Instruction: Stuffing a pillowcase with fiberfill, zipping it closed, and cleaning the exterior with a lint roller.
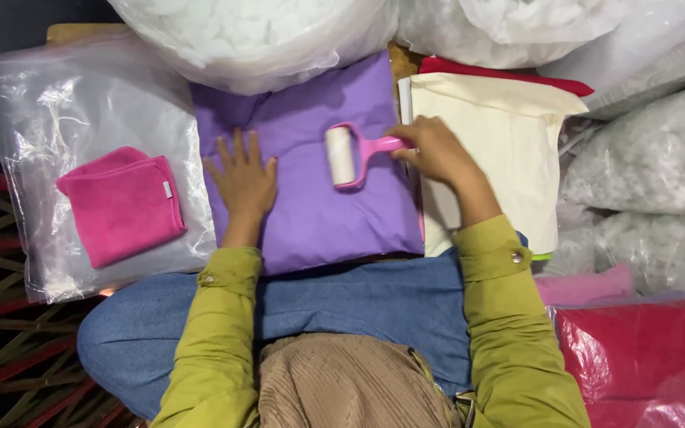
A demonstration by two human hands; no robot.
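Clear bags of white stuffing [255,32] lie above the purple pillow [311,182] on the lap; a flat clear bag [65,103] with a pink cloth [123,204] lies to the pillow's left. Rolling looks midway: the right hand [430,149] grips the pink lint roller [350,154] at the pillow's upper middle, the left hand [243,176] pressed flat, fingers spread

Packaging-wise it's all plastic bags here. A flat clear bag [65,119] lies on the left with a pink folded cloth on it, and that cloth has a tiny white label [167,189] on its edge. Big clear bags of white stuffing [247,36] sit along the top and right [660,158]. A red-filled plastic bag [644,357] is bottom right.
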